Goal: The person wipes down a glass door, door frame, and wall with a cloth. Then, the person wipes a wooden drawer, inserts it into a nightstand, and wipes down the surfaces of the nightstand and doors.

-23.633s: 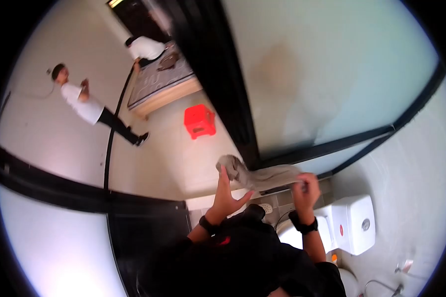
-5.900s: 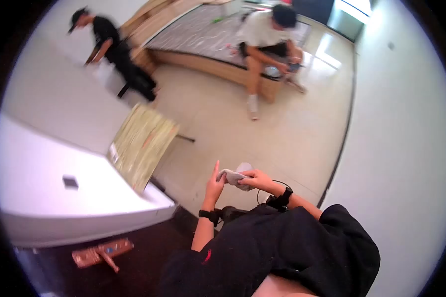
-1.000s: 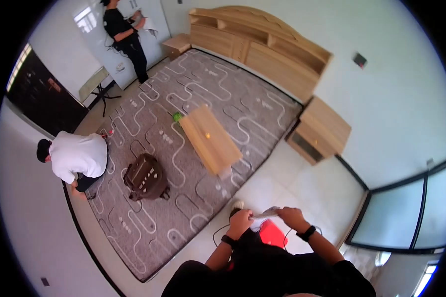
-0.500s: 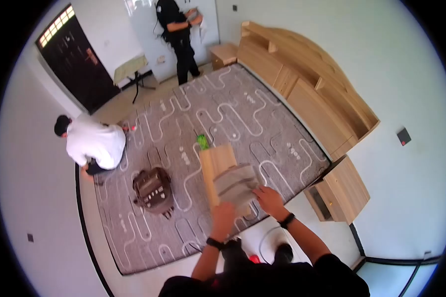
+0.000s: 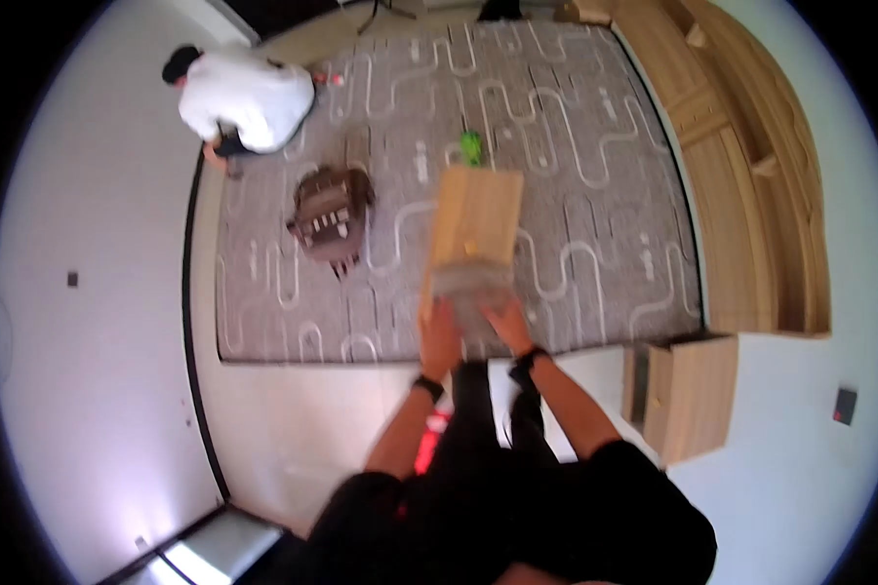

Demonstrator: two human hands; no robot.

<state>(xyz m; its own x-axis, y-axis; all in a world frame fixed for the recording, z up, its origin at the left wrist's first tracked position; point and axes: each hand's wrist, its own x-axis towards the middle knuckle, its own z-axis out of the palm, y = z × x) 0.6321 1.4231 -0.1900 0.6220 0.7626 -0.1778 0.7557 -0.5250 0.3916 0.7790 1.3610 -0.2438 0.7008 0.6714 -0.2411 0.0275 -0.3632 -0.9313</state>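
Note:
A wooden drawer-like piece [image 5: 480, 210] with a small round knob lies on the patterned mattress [image 5: 390, 322] in front of me. Over its near end is a folded grey cloth [image 5: 470, 281], slightly blurred. My left hand [image 5: 441, 336] grips the cloth's near left edge, close to the side of the wood. On the near right edge, my right hand [image 5: 504, 324] has its fingers bent onto the same cloth. The fingertips of both hands are partly smeared by motion.
A brown backpack [image 5: 330, 216] rests on the mattress to the left, and a green packet [image 5: 471, 147] lies beyond the wood. A person in white [image 5: 246, 100] crouches at the far left edge. Wooden headboard [image 5: 741, 185] and nightstand [image 5: 693, 395] stand right.
My view has tilted down and turned, so the bed appears straighter and higher. Both hands have brought the grey cloth lower over the wooden piece, exposing its knob. The standing person has mostly left view.

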